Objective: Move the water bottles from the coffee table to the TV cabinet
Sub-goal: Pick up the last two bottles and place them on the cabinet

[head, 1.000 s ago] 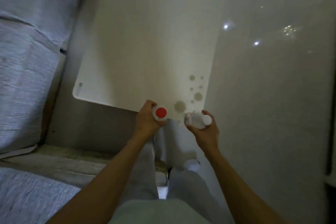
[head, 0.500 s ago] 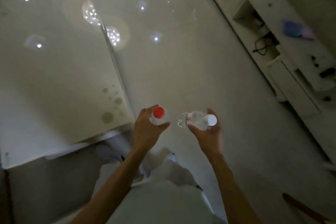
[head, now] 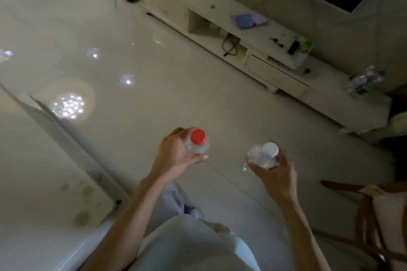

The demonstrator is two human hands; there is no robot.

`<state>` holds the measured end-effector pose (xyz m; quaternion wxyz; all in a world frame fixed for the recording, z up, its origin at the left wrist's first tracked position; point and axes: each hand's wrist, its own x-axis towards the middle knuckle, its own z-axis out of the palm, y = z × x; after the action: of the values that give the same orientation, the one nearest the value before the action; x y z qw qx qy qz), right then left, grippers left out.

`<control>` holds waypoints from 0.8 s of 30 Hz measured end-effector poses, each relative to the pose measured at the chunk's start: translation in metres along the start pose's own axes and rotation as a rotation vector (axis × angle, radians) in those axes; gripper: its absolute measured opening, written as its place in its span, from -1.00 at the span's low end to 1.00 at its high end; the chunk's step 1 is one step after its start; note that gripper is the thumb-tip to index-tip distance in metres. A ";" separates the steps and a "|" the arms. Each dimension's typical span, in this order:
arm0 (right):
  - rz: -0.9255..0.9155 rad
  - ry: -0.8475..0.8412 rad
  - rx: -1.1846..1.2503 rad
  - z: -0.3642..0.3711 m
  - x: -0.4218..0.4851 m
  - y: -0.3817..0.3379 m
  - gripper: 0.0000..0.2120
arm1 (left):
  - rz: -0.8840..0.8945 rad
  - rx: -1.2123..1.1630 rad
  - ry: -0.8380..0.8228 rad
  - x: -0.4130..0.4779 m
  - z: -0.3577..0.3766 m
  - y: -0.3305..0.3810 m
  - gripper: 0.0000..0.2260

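At six o'clock, over open floor, I have the red-capped bottle [head: 198,144] gripped in the left hand [head: 176,157] and the white-capped bottle [head: 263,156] gripped in the right hand [head: 276,175]. Both are off the coffee table [head: 44,182], which has slid to eight o'clock within the last second. The TV cabinet [head: 222,14] now fills one to three o'clock, so I judge the carry is under way. No label is readable.

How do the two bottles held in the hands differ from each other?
Cap: the left bottle has a red one, the right bottle a white one. Grip: the left hand holds the left bottle, the right hand the right bottle. The left bottle sits higher in the view. Both are clear plastic, capped, held over the floor.
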<state>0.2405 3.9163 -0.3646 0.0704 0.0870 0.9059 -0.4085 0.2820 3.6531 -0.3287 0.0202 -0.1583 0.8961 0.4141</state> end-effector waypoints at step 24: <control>0.259 0.509 0.161 -0.066 0.145 -0.069 -0.39 | 0.564 -0.098 -0.436 0.259 0.058 0.167 -0.38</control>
<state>0.0802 3.9351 -0.2997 -0.1145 0.3067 0.8406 -0.4316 -0.0194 3.7288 -0.2868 0.0881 0.1863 0.8584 0.4698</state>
